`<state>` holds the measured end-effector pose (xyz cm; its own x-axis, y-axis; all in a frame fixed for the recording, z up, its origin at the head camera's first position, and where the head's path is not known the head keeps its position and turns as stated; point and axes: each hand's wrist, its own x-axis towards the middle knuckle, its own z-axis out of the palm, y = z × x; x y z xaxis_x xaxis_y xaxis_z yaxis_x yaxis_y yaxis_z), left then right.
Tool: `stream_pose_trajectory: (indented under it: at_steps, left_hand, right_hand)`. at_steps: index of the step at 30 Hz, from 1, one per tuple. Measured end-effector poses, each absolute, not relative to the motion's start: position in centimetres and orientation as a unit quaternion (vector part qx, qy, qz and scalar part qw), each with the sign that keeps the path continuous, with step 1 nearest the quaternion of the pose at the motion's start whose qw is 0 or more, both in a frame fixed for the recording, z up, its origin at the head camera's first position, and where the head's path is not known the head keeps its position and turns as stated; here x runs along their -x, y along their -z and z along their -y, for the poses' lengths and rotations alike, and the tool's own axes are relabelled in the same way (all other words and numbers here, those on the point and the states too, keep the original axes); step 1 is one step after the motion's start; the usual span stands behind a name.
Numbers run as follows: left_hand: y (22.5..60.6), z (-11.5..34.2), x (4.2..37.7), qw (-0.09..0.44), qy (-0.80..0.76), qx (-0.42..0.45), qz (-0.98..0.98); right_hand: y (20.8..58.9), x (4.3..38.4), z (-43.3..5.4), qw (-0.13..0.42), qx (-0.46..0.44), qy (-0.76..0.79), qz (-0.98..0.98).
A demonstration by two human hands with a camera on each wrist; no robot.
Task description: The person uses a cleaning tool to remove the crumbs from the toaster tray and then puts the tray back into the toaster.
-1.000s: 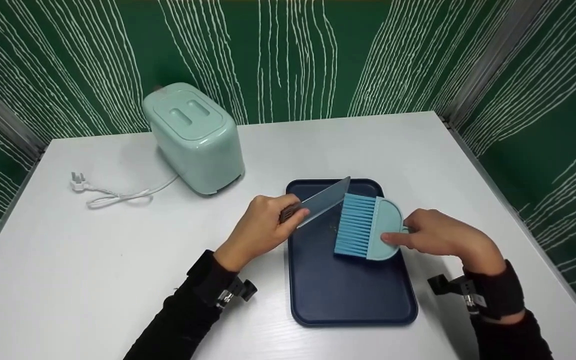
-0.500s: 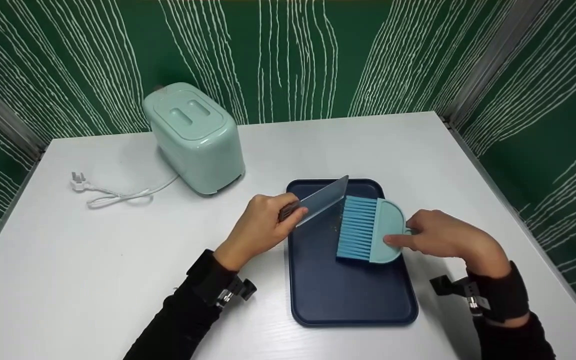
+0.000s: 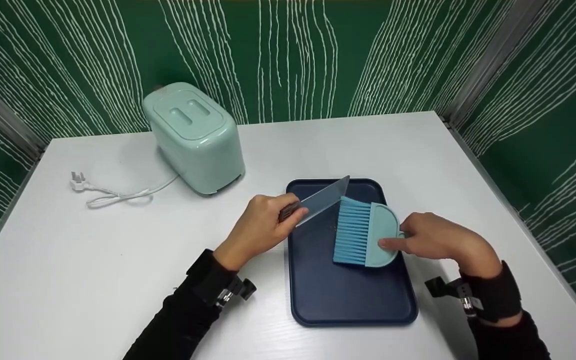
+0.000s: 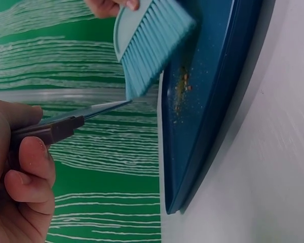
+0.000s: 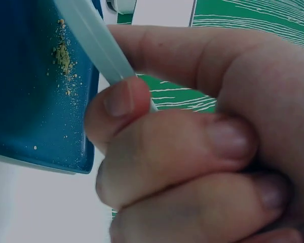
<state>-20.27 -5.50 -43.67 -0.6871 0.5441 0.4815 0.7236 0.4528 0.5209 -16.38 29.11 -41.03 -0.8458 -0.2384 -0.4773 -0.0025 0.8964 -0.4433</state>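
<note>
Gripping knife [image 3: 320, 202], left hand [image 3: 263, 227]; brush [image 3: 363, 231] over tray [image 3: 353, 305] centre.

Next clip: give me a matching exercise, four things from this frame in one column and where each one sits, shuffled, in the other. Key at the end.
Things
1. knife
2. brush
3. toaster
4. crumbs

Places
A. at the back left of the white table, its cord and plug lying on the table beside it
B. scattered on the floor of the dark blue tray
C. held by its handle in the left hand, blade out over the tray
D. gripped in the right hand, bristles toward the blade

Pairs: 1-C, 2-D, 3-A, 4-B
</note>
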Motion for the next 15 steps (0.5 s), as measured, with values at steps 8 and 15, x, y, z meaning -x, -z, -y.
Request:
stream_pose_trajectory:
  at_steps: [8,15]
  left_hand:
    - [43.7,5.5,20.3,0.128,0.355,0.378,0.846]
    - [43.7,5.6,20.3,0.13,0.363,0.388,0.837]
  right_hand:
    - [39.9,15.9,-29.5,0.257,0.062,0.228,-0.937]
    - [40.0,15.8,-29.3,0.227,0.07,0.215,-0.947]
